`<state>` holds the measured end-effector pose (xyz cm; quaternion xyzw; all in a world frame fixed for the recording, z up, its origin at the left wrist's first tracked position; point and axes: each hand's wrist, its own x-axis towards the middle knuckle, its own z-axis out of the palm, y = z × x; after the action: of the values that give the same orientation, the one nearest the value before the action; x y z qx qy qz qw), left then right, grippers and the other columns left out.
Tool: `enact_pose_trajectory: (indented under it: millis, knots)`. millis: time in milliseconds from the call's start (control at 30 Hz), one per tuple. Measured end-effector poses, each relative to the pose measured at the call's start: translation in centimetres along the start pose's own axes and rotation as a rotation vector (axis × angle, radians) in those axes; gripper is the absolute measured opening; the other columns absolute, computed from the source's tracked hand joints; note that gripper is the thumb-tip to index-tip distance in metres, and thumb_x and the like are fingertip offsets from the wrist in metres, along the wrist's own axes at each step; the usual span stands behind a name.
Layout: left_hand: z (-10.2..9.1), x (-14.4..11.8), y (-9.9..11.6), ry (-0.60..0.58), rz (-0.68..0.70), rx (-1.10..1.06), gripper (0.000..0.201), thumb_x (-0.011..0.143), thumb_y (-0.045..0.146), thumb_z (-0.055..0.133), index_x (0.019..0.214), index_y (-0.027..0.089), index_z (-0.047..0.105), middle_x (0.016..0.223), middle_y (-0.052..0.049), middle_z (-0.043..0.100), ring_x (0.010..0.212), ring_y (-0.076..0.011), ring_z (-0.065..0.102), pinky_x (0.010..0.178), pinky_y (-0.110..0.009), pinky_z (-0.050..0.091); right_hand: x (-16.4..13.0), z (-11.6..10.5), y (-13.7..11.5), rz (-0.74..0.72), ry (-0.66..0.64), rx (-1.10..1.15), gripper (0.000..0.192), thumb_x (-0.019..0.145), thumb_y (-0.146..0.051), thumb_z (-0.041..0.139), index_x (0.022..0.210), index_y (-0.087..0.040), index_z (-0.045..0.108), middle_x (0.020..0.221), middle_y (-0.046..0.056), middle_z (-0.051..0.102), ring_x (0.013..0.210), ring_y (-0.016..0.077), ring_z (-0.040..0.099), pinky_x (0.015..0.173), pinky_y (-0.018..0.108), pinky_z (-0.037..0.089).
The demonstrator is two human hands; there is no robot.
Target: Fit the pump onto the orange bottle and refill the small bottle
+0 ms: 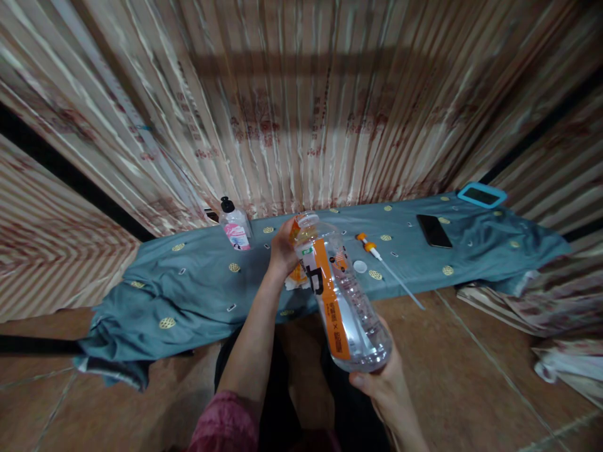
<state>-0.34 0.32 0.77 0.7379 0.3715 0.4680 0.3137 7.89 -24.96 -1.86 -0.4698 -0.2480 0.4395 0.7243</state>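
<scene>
A large clear plastic drink bottle [334, 301] with an orange and silver label tilts away from me, its open mouth at the upper left. My right hand [384, 376] grips it near the base. Beside its neck, my left hand [282, 248] is closed around an orange see-through bottle [298, 274], mostly hidden behind the clear one. Whether the two mouths touch cannot be made out. To the right, an orange and white pump head with a long tube [371, 247] lies on the cloth, near a round white cap [360, 267].
Blue-green patterned cloth [202, 282] covers a narrow bench. On it stands a clear bottle with black pump and pink label [235, 229] at left. A black phone [434, 231] and a blue-framed device [482, 195] lie at right. Curtains [282, 125] hang closely behind.
</scene>
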Motion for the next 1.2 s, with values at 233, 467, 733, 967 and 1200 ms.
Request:
enact_pose_trajectory:
  millis: [233, 467, 733, 967, 1200]
  knots:
    - [0.1, 0.1, -0.2, 0.023, 0.005, -0.031, 0.037, 0.071, 0.022, 0.071, 0.108, 0.02, 0.066, 0.109, -0.006, 0.072, 0.106, -0.026, 0.065, 0.096, -0.04, 0.053, 0.2, -0.2, 0.6, -0.02, 0.021, -0.031, 0.091, 0.043, -0.036, 0.095, 0.126, -0.029, 0.057, 0.117, 0.002, 0.07, 0.106, 0.0216, 0.066, 0.089, 0.029, 0.051]
    - [0.1, -0.1, -0.3, 0.026, 0.029, -0.021, 0.039, 0.07, 0.021, 0.073, 0.108, 0.022, 0.065, 0.111, -0.007, 0.071, 0.108, -0.0265, 0.065, 0.098, -0.041, 0.052, 0.0, 0.4, 0.2, -0.025, 0.029, -0.039, 0.09, 0.045, -0.042, 0.094, 0.126, -0.03, 0.056, 0.118, 0.001, 0.068, 0.107, 0.0203, 0.064, 0.091, 0.028, 0.049]
    - [0.3, 0.0, -0.6, 0.037, 0.036, -0.025, 0.036, 0.075, 0.021, 0.068, 0.11, 0.019, 0.064, 0.113, -0.008, 0.07, 0.107, -0.0239, 0.065, 0.097, -0.038, 0.053, 0.3, -1.0, 1.0, -0.044, -0.045, -0.075, 0.089, 0.049, -0.032, 0.093, 0.13, -0.031, 0.054, 0.12, 0.002, 0.068, 0.109, 0.0217, 0.065, 0.09, 0.03, 0.051]
    - [0.5, 0.0, -1.1, 0.034, 0.066, -0.021, 0.038, 0.075, 0.02, 0.068, 0.113, 0.02, 0.063, 0.112, -0.008, 0.07, 0.109, -0.0248, 0.065, 0.096, -0.037, 0.053, 0.5, -1.4, 1.4, -0.04, -0.075, -0.053, 0.091, 0.051, -0.028, 0.092, 0.132, -0.029, 0.052, 0.124, 0.004, 0.067, 0.111, 0.0229, 0.064, 0.092, 0.033, 0.051]
    - [0.1, -0.1, -0.3, 0.017, 0.061, 0.082, 0.041, 0.075, 0.023, 0.07, 0.115, 0.019, 0.062, 0.118, -0.009, 0.07, 0.109, -0.0237, 0.066, 0.097, -0.036, 0.053, 0.1, -1.2, 2.3, 0.048, -0.012, 0.073, 0.103, 0.042, -0.044, 0.094, 0.134, -0.027, 0.051, 0.127, 0.008, 0.065, 0.113, 0.0261, 0.062, 0.097, 0.039, 0.046]
